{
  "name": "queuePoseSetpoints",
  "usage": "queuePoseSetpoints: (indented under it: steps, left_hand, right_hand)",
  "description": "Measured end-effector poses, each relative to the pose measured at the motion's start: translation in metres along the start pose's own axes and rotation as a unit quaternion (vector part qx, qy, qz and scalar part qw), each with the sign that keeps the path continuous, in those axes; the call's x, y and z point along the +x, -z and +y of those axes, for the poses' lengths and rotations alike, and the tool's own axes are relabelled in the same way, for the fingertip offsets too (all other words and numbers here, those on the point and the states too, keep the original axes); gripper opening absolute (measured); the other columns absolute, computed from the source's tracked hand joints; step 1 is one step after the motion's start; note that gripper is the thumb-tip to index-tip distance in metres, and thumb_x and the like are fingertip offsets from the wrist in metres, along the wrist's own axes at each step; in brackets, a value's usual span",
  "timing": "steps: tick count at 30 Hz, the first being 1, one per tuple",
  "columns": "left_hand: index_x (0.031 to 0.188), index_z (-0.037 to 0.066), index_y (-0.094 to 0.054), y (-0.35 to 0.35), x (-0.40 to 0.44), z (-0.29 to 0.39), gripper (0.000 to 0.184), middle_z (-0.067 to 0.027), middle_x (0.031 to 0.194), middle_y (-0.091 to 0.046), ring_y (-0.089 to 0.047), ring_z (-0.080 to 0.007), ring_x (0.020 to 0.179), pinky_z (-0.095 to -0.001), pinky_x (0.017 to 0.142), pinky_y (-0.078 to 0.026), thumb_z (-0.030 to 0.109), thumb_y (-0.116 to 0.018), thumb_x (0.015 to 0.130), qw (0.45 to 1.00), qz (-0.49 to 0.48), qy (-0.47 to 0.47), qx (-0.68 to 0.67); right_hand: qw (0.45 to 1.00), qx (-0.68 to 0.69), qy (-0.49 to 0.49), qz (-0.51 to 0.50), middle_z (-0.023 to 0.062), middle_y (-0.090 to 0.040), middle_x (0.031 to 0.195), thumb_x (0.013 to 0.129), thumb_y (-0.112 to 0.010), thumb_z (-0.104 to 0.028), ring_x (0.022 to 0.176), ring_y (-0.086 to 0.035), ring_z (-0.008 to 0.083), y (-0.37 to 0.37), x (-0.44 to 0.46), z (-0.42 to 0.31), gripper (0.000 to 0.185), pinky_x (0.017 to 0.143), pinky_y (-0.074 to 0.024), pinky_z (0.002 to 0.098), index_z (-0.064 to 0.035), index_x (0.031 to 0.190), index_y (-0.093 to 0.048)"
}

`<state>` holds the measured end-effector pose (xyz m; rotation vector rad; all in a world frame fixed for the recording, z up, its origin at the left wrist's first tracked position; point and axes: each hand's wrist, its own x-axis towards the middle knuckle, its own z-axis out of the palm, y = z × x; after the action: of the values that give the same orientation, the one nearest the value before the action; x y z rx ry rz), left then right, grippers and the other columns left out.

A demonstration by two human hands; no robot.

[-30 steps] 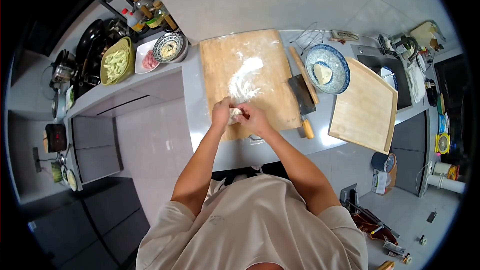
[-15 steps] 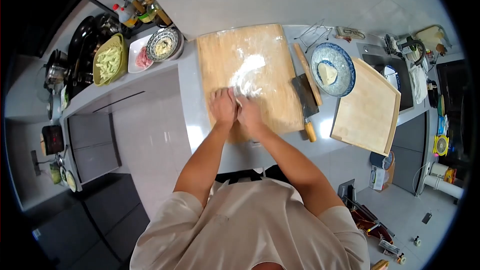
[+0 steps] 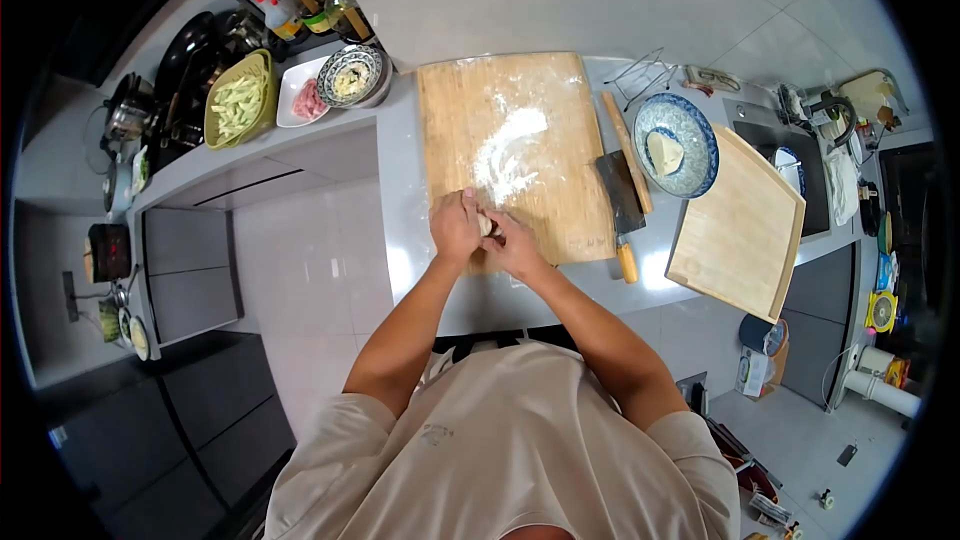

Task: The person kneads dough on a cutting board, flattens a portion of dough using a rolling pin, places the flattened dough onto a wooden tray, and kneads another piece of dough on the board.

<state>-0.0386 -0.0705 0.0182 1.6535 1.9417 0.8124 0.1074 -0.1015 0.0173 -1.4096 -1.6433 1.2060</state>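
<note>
A small pale lump of dough is between my two hands, low over the near left part of the floured wooden board. My left hand closes against its left side, fingers pressed together and pointing away from me. From the right, my right hand grips the same lump with bent fingers. Much of the dough is covered by the hands. White flour is smeared across the middle of the board, just beyond them.
Right of the board lie a cleaver and a rolling pin. A blue patterned bowl holds more dough, beside a wooden tray. At left stand a patterned bowl, a white dish of meat and a green basket.
My hands have parted slightly, so more of the dough shows between them. The whole view has shifted a little, moving the counter things rightward in the picture.
</note>
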Motion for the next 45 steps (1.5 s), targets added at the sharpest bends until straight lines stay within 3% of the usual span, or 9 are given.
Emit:
queuePoseSetpoints:
  steps: [8, 12, 15, 18, 21, 27, 34, 38, 45]
  left_hand:
    - [0.099, 0.006, -0.073, -0.019, 0.068, 0.01, 0.049, -0.016, 0.1, -0.074, -0.061, -0.0397, 0.106, -0.0531, 0.095, -0.044, 0.039, -0.04, 0.111, 0.99, 0.071, 0.05, 0.113]
    - [0.098, 0.004, -0.073, -0.022, 0.079, 0.003, 0.052, -0.0178, 0.099, -0.075, -0.065, -0.0375, 0.099, -0.0479, 0.092, -0.046, 0.042, -0.039, 0.111, 0.99, 0.052, 0.103, 0.076]
    - [0.094, 0.004, -0.075, 0.0, 0.072, -0.013, 0.057, -0.0185, 0.089, -0.075, -0.068, -0.0379, 0.086, -0.0425, 0.083, -0.05, 0.044, -0.039, 0.111, 0.86, -0.139, 0.302, -0.388]
    - [0.087, 0.002, -0.076, 0.013, 0.031, 0.001, 0.061, -0.0179, 0.085, -0.074, -0.069, -0.0378, 0.079, -0.0399, 0.077, -0.052, 0.044, -0.039, 0.111, 0.954, -0.065, 0.198, -0.213]
    - [0.091, 0.004, -0.075, 0.006, 0.005, -0.005, 0.051, -0.0159, 0.089, -0.074, -0.067, -0.0393, 0.09, -0.0461, 0.086, -0.049, 0.037, -0.042, 0.112, 0.992, -0.003, 0.091, -0.089]
    - [0.096, 0.006, -0.073, -0.017, 0.032, 0.003, 0.041, -0.0126, 0.096, -0.074, -0.061, -0.0372, 0.101, -0.05, 0.093, -0.043, 0.032, -0.044, 0.111, 0.992, 0.092, 0.02, 0.09]
    - [0.093, 0.006, -0.073, -0.026, 0.085, 0.002, 0.045, -0.0141, 0.095, -0.074, -0.063, -0.0365, 0.097, -0.0488, 0.089, -0.046, 0.039, -0.046, 0.11, 0.987, 0.109, 0.052, 0.107]
    - [0.09, 0.004, -0.076, 0.008, 0.067, 0.008, 0.051, -0.0159, 0.09, -0.076, -0.071, -0.0386, 0.09, -0.0463, 0.086, -0.053, 0.041, -0.045, 0.107, 0.929, -0.08, 0.269, -0.243]
    - [0.088, 0.006, -0.074, -0.001, -0.012, -0.003, 0.047, -0.0139, 0.09, -0.074, -0.063, -0.0374, 0.091, -0.0497, 0.087, -0.046, 0.033, -0.043, 0.111, 0.999, 0.026, 0.002, 0.03]
  right_hand:
    - [0.977, -0.173, -0.059, 0.114, 0.0242, -0.071, 0.102, 0.089, -0.066, -0.007, 0.089, -0.069, 0.0437, -0.018, 0.055, -0.01, 0.023, 0.082, -0.0559, 0.0499, -0.005, 0.112, -0.068]
    - [0.977, -0.211, 0.003, 0.041, 0.026, -0.065, 0.107, 0.089, -0.062, -0.003, 0.091, -0.066, 0.0469, -0.01, 0.073, -0.006, 0.017, 0.081, -0.0553, 0.055, -0.0064, 0.106, -0.064]
    - [0.971, -0.235, 0.045, 0.007, 0.023, -0.061, 0.119, 0.087, -0.063, -0.002, 0.091, -0.067, 0.0452, -0.001, 0.041, -0.038, 0.024, 0.081, -0.0569, 0.0529, -0.0074, 0.111, -0.063]
    - [0.978, -0.152, 0.142, 0.012, 0.0176, -0.057, 0.13, 0.086, -0.068, -0.004, 0.091, -0.069, 0.0412, 0.0, 0.007, -0.036, 0.043, 0.084, -0.0595, 0.0474, -0.0081, 0.129, -0.062]
    - [1.0, 0.026, 0.0, 0.016, 0.0181, -0.059, 0.129, 0.086, -0.071, -0.005, 0.093, -0.069, 0.0393, 0.002, 0.001, -0.027, 0.05, 0.087, -0.0596, 0.0461, -0.0072, 0.135, -0.061]
    - [0.989, -0.124, -0.044, 0.064, 0.0234, -0.068, 0.107, 0.091, -0.068, -0.008, 0.095, -0.068, 0.0449, -0.011, 0.028, -0.001, 0.034, 0.085, -0.0559, 0.0526, -0.0057, 0.124, -0.064]
    - [0.983, -0.176, -0.016, 0.058, 0.028, -0.067, 0.107, 0.091, -0.062, -0.004, 0.097, -0.066, 0.0484, -0.012, 0.083, 0.003, 0.024, 0.085, -0.0545, 0.0554, -0.0012, 0.114, -0.065]
    - [0.989, -0.144, -0.003, 0.032, 0.0285, -0.066, 0.107, 0.087, -0.064, -0.001, 0.096, -0.066, 0.0477, 0.002, 0.044, -0.031, 0.035, 0.085, -0.0555, 0.0537, -0.0021, 0.122, -0.067]
    - [0.997, -0.048, -0.004, 0.062, 0.02, -0.068, 0.1, 0.083, -0.078, -0.007, 0.088, -0.07, 0.0351, 0.001, -0.007, -0.025, 0.043, 0.079, -0.0575, 0.0419, -0.0054, 0.125, -0.069]
